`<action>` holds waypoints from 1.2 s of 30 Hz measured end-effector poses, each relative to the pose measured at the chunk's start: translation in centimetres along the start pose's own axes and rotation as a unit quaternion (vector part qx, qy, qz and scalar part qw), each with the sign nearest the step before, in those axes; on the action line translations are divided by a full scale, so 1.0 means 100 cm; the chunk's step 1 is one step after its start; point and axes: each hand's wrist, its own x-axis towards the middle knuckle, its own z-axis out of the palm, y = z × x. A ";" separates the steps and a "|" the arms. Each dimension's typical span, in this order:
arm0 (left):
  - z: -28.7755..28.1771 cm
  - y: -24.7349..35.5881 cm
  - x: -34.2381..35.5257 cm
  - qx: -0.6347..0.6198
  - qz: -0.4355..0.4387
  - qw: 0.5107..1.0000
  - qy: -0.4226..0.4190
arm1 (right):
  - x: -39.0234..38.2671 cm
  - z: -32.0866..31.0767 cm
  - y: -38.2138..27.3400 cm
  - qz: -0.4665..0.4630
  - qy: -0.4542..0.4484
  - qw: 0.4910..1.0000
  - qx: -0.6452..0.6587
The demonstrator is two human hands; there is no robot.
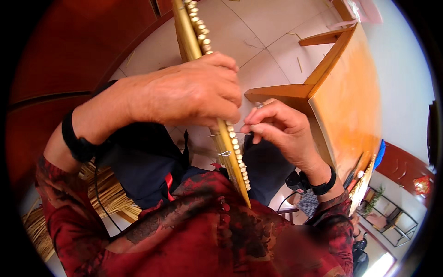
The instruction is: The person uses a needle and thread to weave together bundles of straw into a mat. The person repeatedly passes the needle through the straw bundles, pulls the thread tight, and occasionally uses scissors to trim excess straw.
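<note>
A long yellow bamboo bar (226,143) stands upright in the picture, lined with a row of small pale cut stick ends (235,144) and fitted with thin wire pieces (224,153). Its lower end rests against my red patterned clothing. My left hand (189,92) is wrapped over the bar's middle, fingers curled round it and hiding that section. My right hand (277,129) is just right of the row, thumb and fingers drawn together in a pinch; whatever is between the fingertips is too small to make out.
An orange wooden table (346,92) stands at the right, with tools and strips (357,180) on its near end. Bundles of straw-coloured sticks (115,194) lie left of my lap. Red cabinets (60,46) line the upper left. The tiled floor (244,27) has scattered offcuts.
</note>
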 end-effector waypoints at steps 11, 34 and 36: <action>-0.010 0.019 -0.003 0.027 -0.095 0.994 -0.048 | 0.021 0.005 -0.006 0.032 -0.174 0.977 -0.121; -0.009 0.023 0.012 0.028 -0.096 0.992 -0.078 | 0.015 -0.003 0.019 -0.167 -0.141 0.951 -0.219; -0.010 0.019 0.016 0.012 -0.110 0.990 -0.091 | 0.020 -0.007 0.017 -0.165 -0.150 0.950 -0.217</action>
